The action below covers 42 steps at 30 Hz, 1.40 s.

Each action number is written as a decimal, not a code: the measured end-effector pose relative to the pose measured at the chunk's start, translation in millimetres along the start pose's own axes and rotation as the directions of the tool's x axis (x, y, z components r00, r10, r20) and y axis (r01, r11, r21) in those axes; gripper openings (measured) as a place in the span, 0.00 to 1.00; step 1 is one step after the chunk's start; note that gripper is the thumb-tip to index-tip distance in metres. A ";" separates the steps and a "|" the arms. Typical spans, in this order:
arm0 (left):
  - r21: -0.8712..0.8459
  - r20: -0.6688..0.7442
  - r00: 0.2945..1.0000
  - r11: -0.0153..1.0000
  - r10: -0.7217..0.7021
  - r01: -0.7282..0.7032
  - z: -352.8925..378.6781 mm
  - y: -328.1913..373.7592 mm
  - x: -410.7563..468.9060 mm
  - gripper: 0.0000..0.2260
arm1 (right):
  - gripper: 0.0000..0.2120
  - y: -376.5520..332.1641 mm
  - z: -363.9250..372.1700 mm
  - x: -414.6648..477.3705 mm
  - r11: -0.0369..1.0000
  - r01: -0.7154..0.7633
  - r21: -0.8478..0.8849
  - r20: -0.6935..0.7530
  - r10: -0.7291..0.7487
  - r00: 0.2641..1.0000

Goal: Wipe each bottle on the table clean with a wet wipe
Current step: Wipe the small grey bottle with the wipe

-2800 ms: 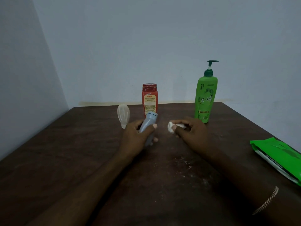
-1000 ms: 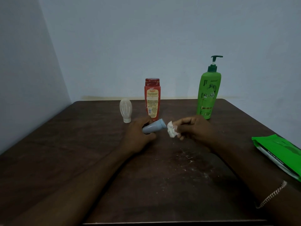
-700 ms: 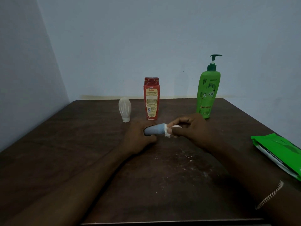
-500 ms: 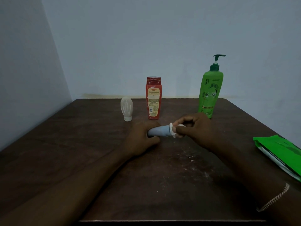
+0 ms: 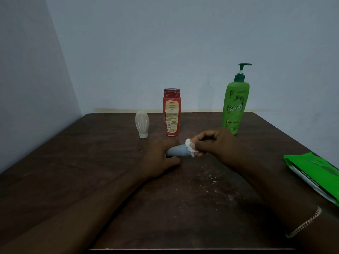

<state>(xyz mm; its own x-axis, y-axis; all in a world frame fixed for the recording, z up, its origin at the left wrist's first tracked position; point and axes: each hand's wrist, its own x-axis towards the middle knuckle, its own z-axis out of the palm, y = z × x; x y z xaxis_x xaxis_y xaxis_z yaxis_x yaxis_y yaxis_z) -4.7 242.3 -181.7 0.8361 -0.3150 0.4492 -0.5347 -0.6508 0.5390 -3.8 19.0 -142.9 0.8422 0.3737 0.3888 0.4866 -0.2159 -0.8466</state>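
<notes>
While the left hand (image 5: pixel 159 158) stays out of reach of a clear view, its fingers curl around one end of the small grey-blue bottle (image 5: pixel 178 150), and that end is hidden in the palm. The opposite end is covered by the wet wipe (image 5: pixel 189 144). The bottle lies roughly level near the middle of the table (image 5: pixel 91 162); it appears to be held just off the surface, though contact cannot be confirmed from this angle. The right hand (image 5: pixel 218 145) pinches the bunched white wipe between thumb and curled fingers, against the bottle's end. A green pack of wipes (image 5: pixel 315 173) lies at the table's right side, cut off by the frame edge. Both forearms run out of view at the bottom; a thin bracelet (image 5: pixel 304 224) shows on the right wrist. Count: four bottles. One is in hand; three stand toward the back: a clear bottle (image 5: pixel 142 123) resting on its cap, a red bottle (image 5: pixel 171 112) upright beside it, and a green pump bottle (image 5: pixel 235 105) upright, well apart to the right. Small print on the red label is unreadable. One wipe, one pack, two hands.
</notes>
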 end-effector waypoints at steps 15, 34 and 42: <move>-0.015 -0.036 0.999 1.000 0.010 -0.011 1.2 -2.4 0.0 0.11 | 0.02 1.6 2.7 1.6 1.000 -0.017 0.024 0.051 0.016 0.999; -0.018 -0.018 1.000 1.000 -0.005 0.005 1.9 -3.5 1.0 0.11 | 0.03 1.6 1.6 2.7 0.997 -0.029 0.075 0.023 0.028 0.999; -0.067 -0.028 0.993 0.991 -0.114 0.112 -1.0 -1.1 1.9 0.14 | 0.04 6.2 -2.5 9.7 0.966 -0.103 0.238 0.035 0.098 0.995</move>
<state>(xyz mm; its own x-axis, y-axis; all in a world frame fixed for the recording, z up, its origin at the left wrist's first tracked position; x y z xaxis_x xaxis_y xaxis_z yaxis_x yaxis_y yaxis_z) -2.7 243.1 -180.7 0.8879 -0.2191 0.4045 -0.4447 -0.6340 0.6327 8.0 19.0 -143.4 0.8772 0.3817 0.2912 0.3276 -0.0325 -0.9443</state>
